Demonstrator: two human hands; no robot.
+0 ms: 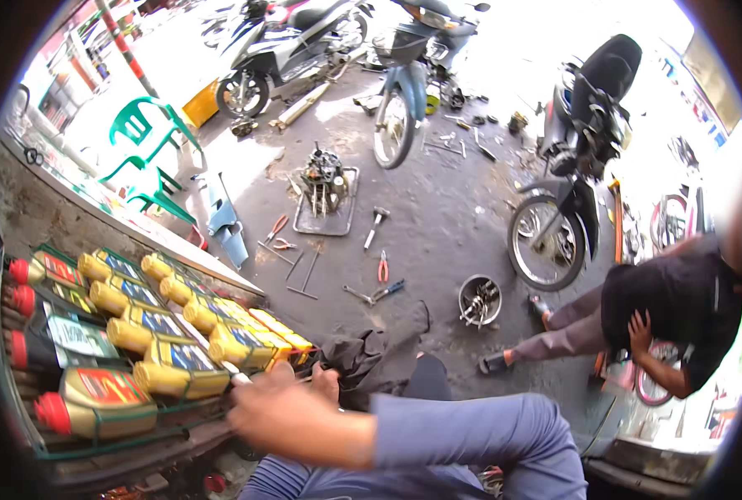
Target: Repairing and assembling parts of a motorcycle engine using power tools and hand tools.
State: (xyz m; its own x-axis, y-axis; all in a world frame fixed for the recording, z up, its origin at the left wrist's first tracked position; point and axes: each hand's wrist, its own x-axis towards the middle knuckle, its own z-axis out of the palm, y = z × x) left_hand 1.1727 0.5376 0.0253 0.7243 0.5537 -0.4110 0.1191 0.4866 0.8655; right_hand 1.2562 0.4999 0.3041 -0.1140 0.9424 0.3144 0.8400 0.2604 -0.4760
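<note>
My right hand (296, 421) reaches across to the left, blurred by motion, beside the rack of bottles. Its fingers are closed by the end of a thin, pale stick (239, 377), which slants over the yellow-capped bottles (183, 367). Just beyond it, partly hidden by my right arm, is my left hand (326, 383). Its fingers curl at the edge of a crumpled dark cloth (375, 358). Red-capped bottles (96, 404) stand in the same green wire rack (87, 454), with small yellow boxes (283, 333) at its right end.
Pliers (382, 267), a hammer (377, 227) and T-handled wrenches (306, 279) lie on the floor. An engine (325, 179) sits on a tray (350, 221). A metal bowl of parts (480, 283) is nearby. Motorcycles (546, 242) stand around, and another person (671, 308) is at right.
</note>
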